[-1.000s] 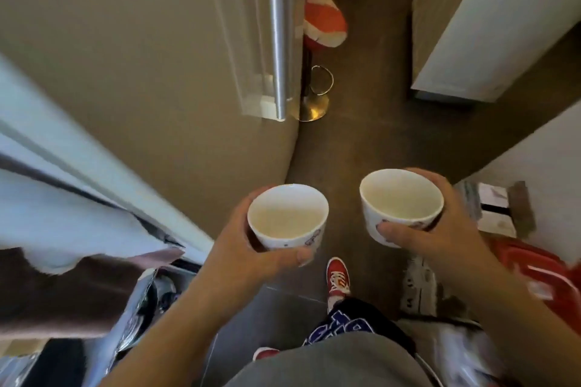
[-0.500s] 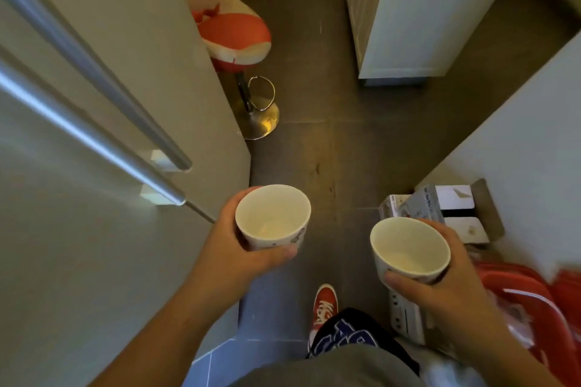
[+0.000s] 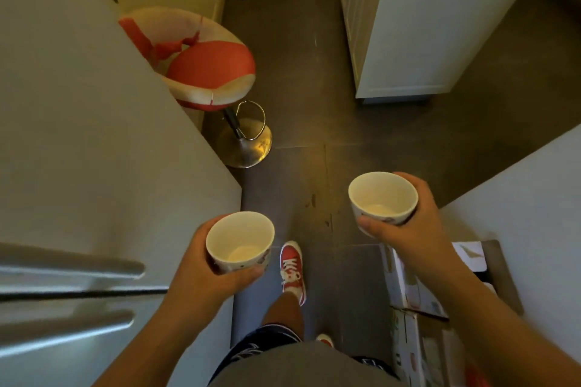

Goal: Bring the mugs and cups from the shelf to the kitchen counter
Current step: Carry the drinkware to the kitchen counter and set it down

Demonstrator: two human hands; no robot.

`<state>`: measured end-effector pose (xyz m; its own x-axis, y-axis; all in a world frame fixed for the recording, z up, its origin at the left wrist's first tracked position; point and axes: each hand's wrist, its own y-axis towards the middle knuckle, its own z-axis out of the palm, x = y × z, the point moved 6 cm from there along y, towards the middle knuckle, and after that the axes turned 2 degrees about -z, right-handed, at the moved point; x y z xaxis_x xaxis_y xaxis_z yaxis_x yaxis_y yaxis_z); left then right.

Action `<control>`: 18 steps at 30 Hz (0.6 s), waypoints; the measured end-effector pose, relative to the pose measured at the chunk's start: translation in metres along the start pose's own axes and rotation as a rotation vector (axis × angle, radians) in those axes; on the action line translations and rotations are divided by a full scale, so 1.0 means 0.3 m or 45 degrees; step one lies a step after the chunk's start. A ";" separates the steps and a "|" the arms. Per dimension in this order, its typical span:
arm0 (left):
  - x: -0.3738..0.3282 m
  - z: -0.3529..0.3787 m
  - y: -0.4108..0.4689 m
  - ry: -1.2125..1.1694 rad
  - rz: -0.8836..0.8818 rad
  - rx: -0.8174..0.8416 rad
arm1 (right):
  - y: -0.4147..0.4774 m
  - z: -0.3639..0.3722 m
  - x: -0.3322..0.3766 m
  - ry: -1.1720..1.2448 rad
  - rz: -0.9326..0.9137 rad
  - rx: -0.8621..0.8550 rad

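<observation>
I carry two white cups with small printed patterns, both upright and empty inside. The left cup (image 3: 239, 240) sits in my left hand (image 3: 204, 273), whose thumb wraps its near side. The right cup (image 3: 382, 198) is held a little higher and further forward in my right hand (image 3: 412, 226), thumb across its near wall. Both are over the dark tiled floor. No shelf or kitchen counter shows in the head view.
A tall grey fridge (image 3: 94, 151) with bar handles fills the left. A red and white bar stool (image 3: 207, 72) on a chrome base stands ahead left. A white cabinet (image 3: 434, 25) is ahead right, a white wall (image 3: 522, 204) and cardboard boxes (image 3: 418, 308) at right. My red shoe (image 3: 292, 270) steps forward.
I have walked forward past the fridge; the stool and cabinet are nearer. My right hand has risen and moved ahead, my left hand has dropped lower. Both still hold their cups.
</observation>
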<state>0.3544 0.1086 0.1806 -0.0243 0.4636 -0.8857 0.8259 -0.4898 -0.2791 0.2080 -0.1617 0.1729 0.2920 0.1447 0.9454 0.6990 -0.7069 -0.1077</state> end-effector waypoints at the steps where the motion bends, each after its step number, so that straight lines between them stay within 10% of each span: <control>1: -0.006 0.015 0.066 0.013 0.001 0.005 | 0.065 0.004 -0.004 0.004 0.014 -0.012; 18: -0.621 0.595 1.261 0.006 0.255 0.552 | 0.737 -0.387 -0.097 -0.092 0.212 -0.553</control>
<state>0.5707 -0.2949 0.1738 0.1148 0.3313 -0.9365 0.5027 -0.8325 -0.2328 0.2782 -0.4025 0.1573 0.4322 0.0415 0.9008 0.3053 -0.9467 -0.1029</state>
